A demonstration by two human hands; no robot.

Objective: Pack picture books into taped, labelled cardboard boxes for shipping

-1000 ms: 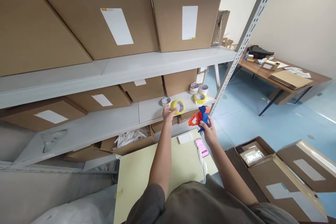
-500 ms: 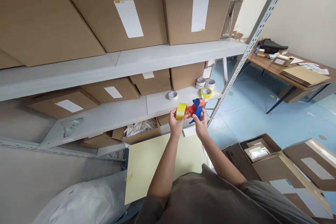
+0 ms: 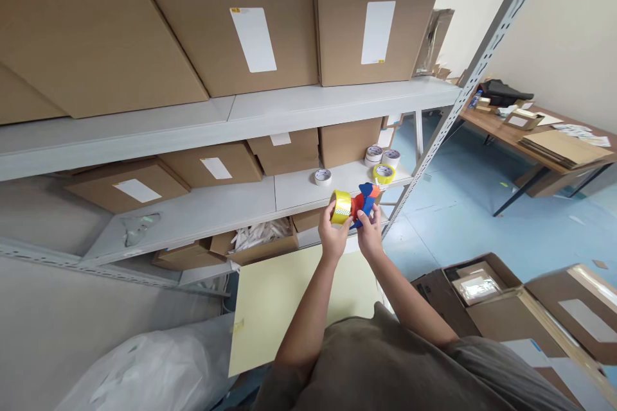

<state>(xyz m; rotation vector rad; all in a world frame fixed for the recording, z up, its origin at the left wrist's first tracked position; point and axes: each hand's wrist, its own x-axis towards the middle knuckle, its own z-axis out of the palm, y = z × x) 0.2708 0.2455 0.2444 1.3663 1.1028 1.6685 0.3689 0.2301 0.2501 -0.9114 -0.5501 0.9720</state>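
two hands are close together near the far edge of a pale yellow board (image 3: 272, 298), each clamped on something. leftmost, a white roll (image 3: 322, 180) sits on the far shelf (image 3: 295, 192). nearer, the left hand (image 3: 333, 237) grips a yellow tape roll (image 3: 342, 206), its printed band facing the near side. just right of that roll is the red-and-blue dispenser (image 3: 365, 203), a red part toward the roll; whether they touch cannot be told. its long axis slants, upper end rightward. the right hand (image 3: 370, 235), nearer to it, holds it. rightmost, a second yellow roll (image 3: 384, 178) lies on the shelf.
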